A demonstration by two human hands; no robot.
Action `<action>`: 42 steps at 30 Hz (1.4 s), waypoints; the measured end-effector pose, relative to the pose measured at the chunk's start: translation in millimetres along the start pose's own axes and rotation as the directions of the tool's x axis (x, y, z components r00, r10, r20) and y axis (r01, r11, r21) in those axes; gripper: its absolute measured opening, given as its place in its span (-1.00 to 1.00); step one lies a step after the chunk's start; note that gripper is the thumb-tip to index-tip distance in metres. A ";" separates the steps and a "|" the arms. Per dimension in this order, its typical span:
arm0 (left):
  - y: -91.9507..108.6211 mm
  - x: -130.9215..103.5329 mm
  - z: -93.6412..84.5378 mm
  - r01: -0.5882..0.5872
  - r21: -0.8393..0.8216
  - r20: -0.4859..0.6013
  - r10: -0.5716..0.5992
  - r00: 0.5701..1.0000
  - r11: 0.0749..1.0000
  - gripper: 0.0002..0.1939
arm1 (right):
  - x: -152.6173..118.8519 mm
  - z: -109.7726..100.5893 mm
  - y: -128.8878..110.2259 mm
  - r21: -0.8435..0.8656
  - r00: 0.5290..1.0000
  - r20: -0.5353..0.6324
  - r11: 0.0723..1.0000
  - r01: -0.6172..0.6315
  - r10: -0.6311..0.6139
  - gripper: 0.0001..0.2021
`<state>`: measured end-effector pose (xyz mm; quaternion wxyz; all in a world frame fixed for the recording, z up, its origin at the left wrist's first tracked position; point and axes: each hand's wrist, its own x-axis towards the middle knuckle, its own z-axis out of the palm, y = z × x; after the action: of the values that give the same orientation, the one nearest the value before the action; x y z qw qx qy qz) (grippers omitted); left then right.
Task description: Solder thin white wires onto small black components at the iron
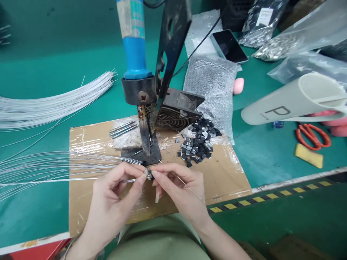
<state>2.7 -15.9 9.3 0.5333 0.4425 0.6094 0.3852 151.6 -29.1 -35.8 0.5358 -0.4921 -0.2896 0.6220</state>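
Note:
My left hand (pixel 116 198) and my right hand (pixel 181 187) meet fingertip to fingertip over the cardboard, below the soldering iron. Between them shows a tiny dark connector (pixel 149 175) with metallic parts, partly hidden by the fingers. The left thumb and index finger pinch at its left side, where a thin wire enters the grip. From the right, my right thumb and index finger are closed on the connector. A fine strand (pixel 184 183), apparently solder, crosses the right fingers. Just above, the blue-handled soldering iron (pixel 136 54) is clamped tip down in a black stand (pixel 173 39).
Thin white wires (pixel 67 162) fan leftward, with a thick wire bundle (pixel 54 99) behind. Black connectors (pixel 197 144) are heaped on the cardboard (pixel 225 177) beside a small fan (pixel 176 112). Farther right are bubble wrap (pixel 208 90), a phone (pixel 229 45), a white cup (pixel 282 101) and red-handled scissors (pixel 311 136).

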 end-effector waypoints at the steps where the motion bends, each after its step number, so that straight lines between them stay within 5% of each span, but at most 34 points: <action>1: 0.3 0.1 0.3 -0.001 0.001 -0.001 0.001 1.000 1.000 -0.90 | -0.1 0.0 0.0 -0.003 1.000 0.005 1.000 -0.003 0.003 -0.90; 5: -0.7 1.9 -0.3 -0.006 0.004 0.005 0.006 1.000 1.000 -0.89 | -2.3 -5.1 -1.5 -0.149 0.996 0.022 0.985 0.092 -0.090 -0.90; 8: -3.5 5.2 -3.4 -0.042 0.037 0.038 0.040 0.998 0.998 -0.89 | -6.0 -13.2 -1.1 -0.341 0.968 0.071 0.906 0.249 -0.239 -0.71; 11: -5.0 9.2 -6.1 -0.078 0.086 0.081 0.071 0.994 0.993 -0.89 | -10.4 -19.4 1.5 -0.359 0.959 0.121 0.890 0.282 -0.255 -0.59; 17: -3.1 15.7 -6.0 -0.113 0.099 0.080 0.105 0.991 0.989 -0.88 | -13.0 -22.3 0.2 -0.430 0.946 0.065 0.847 0.312 -0.316 -0.86; 23: -2.7 18.9 -7.4 -0.125 0.122 0.091 0.115 0.989 0.985 -0.88 | -6.4 -22.7 -12.7 -0.552 0.891 0.189 0.705 0.445 -0.414 -0.78; 26: -1.5 22.2 -7.7 -0.135 0.146 0.096 0.122 0.988 0.980 -0.88 | -5.0 -20.3 -14.9 -0.497 0.882 0.205 0.732 0.467 -0.424 -0.82; 33: 3.2 27.6 -5.4 -0.153 0.123 0.072 0.145 0.987 0.981 -0.87 | -5.7 -16.1 -13.2 -0.345 0.942 0.166 0.878 0.331 -0.291 -0.78; 42: 4.0 30.6 -6.8 -0.138 0.181 0.055 0.130 0.990 0.974 -0.90 | 0.2 -15.0 -16.1 -0.348 0.938 0.140 0.871 0.346 -0.317 -0.78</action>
<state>-4.6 14.4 4.6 0.4760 0.5382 0.5995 0.3526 171.6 -27.3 -26.7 0.5212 -0.5016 -0.5016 0.4744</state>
